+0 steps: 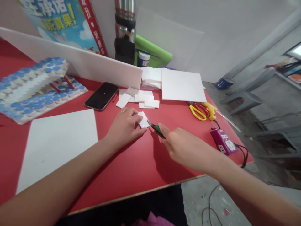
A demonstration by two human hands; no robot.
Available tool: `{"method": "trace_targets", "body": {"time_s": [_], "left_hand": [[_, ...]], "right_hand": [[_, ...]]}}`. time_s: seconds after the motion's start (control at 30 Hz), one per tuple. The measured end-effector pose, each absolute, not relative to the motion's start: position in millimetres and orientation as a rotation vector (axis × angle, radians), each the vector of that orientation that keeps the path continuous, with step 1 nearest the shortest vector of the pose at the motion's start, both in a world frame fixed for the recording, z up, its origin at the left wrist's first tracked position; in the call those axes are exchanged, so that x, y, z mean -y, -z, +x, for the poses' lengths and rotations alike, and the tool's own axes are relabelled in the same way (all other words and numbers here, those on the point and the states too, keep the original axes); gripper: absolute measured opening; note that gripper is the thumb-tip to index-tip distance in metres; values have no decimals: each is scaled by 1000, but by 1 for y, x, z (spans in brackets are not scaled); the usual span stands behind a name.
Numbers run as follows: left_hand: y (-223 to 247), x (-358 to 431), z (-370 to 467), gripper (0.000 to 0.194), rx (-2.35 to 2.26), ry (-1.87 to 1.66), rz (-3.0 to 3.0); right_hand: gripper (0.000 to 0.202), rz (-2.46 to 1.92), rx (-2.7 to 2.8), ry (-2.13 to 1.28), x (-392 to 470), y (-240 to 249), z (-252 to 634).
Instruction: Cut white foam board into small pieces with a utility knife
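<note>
My left hand (127, 124) holds a small white foam board piece (144, 120) on the red table, its thumb and fingers closed at the piece's left side. A green-handled craft knife (158, 130) is gripped in my right hand (175, 141). Its blade tip meets the right side of the white piece. Just beyond my left hand lie several small white rectangles (148, 101), loosely overlapping. To the left of them a black smartphone (101, 96) rests flat.
A large white sheet (58, 141) and a blue-and-white model (35, 88) occupy the left. Stacked white boards (183, 85), yellow-handled scissors (197, 113), a yellow glue gun (211, 110) and a purple power strip (223, 141) lie right. A long white board (94, 66) stands behind.
</note>
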State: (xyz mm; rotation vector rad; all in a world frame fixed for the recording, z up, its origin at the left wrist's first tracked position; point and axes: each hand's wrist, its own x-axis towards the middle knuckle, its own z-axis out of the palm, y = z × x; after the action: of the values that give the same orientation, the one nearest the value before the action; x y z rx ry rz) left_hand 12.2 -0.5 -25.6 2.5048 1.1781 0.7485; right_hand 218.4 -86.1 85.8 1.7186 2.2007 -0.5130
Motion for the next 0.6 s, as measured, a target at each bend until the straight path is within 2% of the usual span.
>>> {"method": "trace_targets", "body": {"time_s": [0.27,0.33,0.4,0.5,0.6], "left_hand": [[27,-1,14,20,-1182,-789,2506],[27,-2,13,20,-1189,-803,2484],[27,-2,10,27,-1186,-818,2410],[23,-1,6,57,-1130,-880,2131],[19,1,2,71,-974,-1000,1874]], "right_hand": [[70,1814,-2084,584,122,-78,226],[63,1909,-2151,666,131,-72,237],[45,2027,-2241,749,139,-67,252],[16,2293,-2257,783,145,-59,276],[20,2599,-2172,806,133,-47,279]]}}
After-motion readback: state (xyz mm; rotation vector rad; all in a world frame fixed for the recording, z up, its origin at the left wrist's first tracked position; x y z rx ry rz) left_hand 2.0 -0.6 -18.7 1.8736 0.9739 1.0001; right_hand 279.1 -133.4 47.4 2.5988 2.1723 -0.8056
